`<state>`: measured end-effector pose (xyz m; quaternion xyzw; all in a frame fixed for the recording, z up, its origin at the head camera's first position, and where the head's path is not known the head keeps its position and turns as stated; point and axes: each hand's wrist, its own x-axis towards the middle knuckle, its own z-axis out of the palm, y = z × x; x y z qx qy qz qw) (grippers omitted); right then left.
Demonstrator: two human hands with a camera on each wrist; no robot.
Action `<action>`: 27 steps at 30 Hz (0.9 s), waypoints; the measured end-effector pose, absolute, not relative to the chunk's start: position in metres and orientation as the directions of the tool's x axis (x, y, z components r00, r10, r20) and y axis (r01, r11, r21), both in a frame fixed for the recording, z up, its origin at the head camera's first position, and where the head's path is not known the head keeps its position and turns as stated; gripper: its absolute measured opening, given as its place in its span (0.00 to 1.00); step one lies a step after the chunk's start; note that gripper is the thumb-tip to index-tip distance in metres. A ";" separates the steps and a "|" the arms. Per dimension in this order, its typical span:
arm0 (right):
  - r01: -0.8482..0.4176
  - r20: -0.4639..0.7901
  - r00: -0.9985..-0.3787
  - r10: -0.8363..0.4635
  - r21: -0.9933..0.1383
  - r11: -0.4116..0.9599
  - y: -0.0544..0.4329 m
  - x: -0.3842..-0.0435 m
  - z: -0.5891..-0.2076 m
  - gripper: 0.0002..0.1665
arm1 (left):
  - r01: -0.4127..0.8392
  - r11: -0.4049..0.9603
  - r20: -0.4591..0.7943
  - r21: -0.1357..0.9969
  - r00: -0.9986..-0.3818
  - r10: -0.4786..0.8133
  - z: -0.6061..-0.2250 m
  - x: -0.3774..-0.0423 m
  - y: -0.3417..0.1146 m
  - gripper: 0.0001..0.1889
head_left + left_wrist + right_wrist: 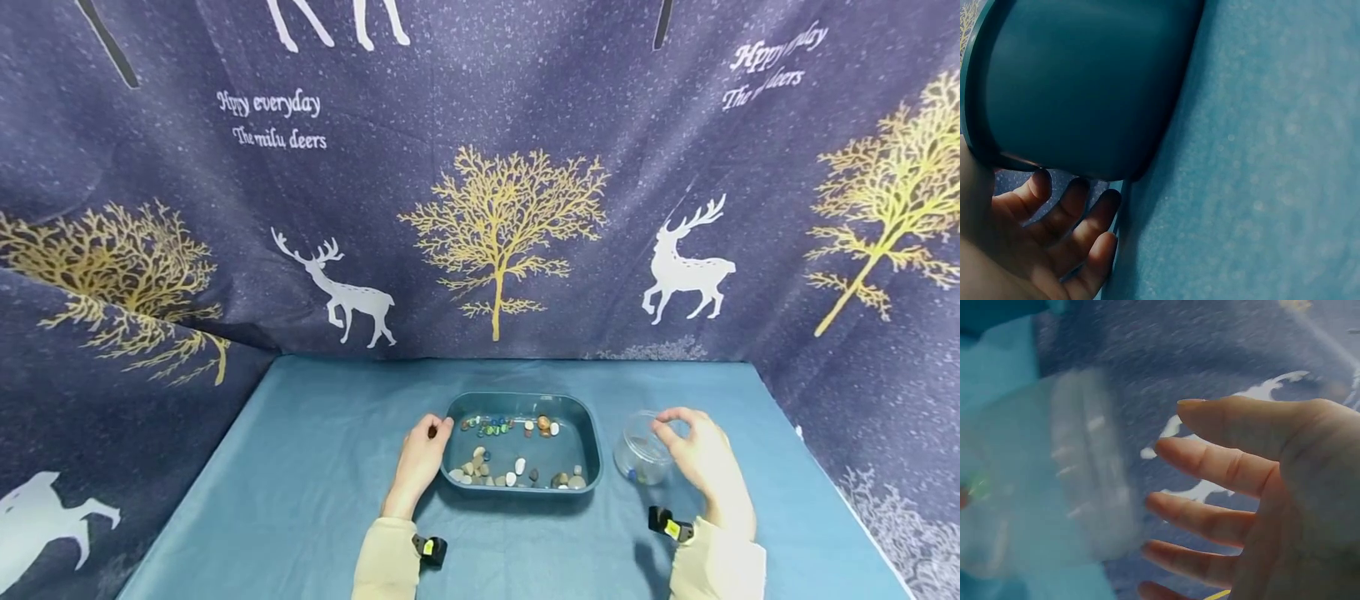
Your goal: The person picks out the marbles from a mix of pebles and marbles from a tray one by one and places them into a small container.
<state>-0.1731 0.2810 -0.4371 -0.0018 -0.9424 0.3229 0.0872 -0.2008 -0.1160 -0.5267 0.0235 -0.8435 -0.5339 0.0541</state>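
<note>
- The counter (262, 517), spread with light blue cloth, reaches beyond the left arm; a navy cloth with white deer and golden trees rises behind it.
- The left hand (420, 456), in a cream sleeve (386, 560), is at the left end of the teal tray (517, 490). Its fingers are half curled and spaced apart beside the outer wall in the left wrist view, with part of the thumb hidden; I cannot tell whether this grip clasps the rim.
- In the tray's far left half lie coloured glass marbles (492, 428), inward of the left grip.
- Pale pebbles (462, 477) cluster in its near left corner.
- Along the near side, towards the middle, are white pebbles and a small dark one (534, 474).
- Farther right, a round brown stone (543, 422) sits near the far side, and brown and grey stones (576, 482) fill the near right corner.
- The clear jar (649, 468) stands on the counter just right of the tray, a few marbles (633, 475) low inside it.
- The right hand (705, 460) is at the jar's right side. Its fingers are extended and spread in the right wrist view, tips just beside the blurred jar, so this grip is unclosed.
</note>
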 end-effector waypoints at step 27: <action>-0.375 0.261 -0.927 -0.270 -0.638 0.672 0.140 -0.202 -0.444 0.08 | 0.003 0.452 0.059 0.892 -0.992 -0.111 -0.525 -0.205 -0.117 0.18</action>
